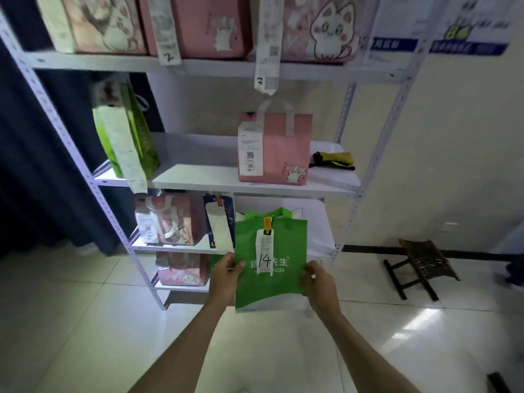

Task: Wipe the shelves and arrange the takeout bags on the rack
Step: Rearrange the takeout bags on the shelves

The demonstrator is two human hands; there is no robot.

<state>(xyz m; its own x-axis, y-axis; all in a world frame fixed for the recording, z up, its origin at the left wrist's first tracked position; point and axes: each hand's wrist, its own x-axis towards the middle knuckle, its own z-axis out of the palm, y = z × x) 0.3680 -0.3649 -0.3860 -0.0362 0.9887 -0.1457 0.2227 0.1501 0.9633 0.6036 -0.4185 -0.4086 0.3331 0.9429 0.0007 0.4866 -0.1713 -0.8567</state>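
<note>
I hold a green pizza takeout bag (279, 282) with a receipt marked 14 in front of the white rack (354, 191). My left hand (225, 276) grips its left edge and my right hand (319, 285) grips its right edge. The bag hangs in the air at the height of the third shelf (326, 239). On the second shelf stand a pink bag (283, 148) and a green bag (127, 137) with a long receipt. A yellow and black cloth (334, 160) lies at that shelf's right end.
Pink cat-print bags (320, 26) fill the top shelf, with receipts marked 2 and 3 hanging down. More pink bags (173, 222) and a dark blue bag (224, 222) sit on the lower shelves. A dark curtain (34, 165) hangs left. A small folding stool (422, 265) stands right on the tiled floor.
</note>
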